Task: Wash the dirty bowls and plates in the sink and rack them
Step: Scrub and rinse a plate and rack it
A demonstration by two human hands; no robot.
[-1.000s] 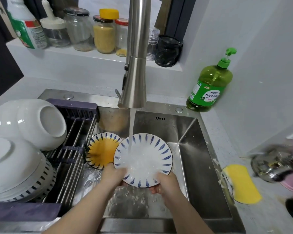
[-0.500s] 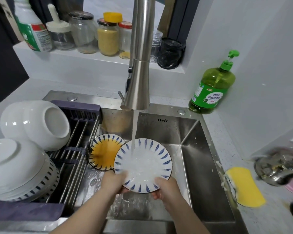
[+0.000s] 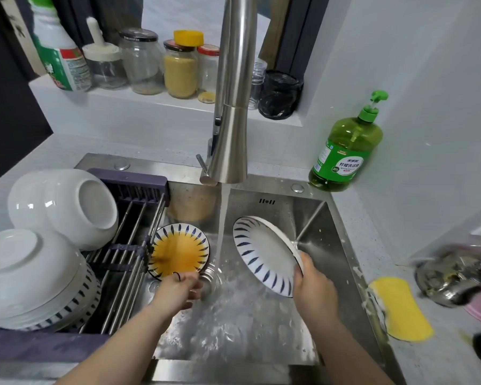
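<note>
In the head view, the blue-patterned plate [image 3: 264, 254], which both hands held under the water stream [image 3: 222, 218] half a second ago, now tilts on edge to the right of it over the sink [image 3: 331, 245], gripped at its near rim by the right hand [image 3: 314, 290] alone. The left hand [image 3: 178, 290] has let go and moved left, fingers relaxed and empty, to the near rim of the yellow-stained plate [image 3: 178, 252] beside the rack [image 3: 128, 245]; whether it touches is unclear. Rinsing looks finished, so racking this plate and washing the stained one likely follow.
</note>
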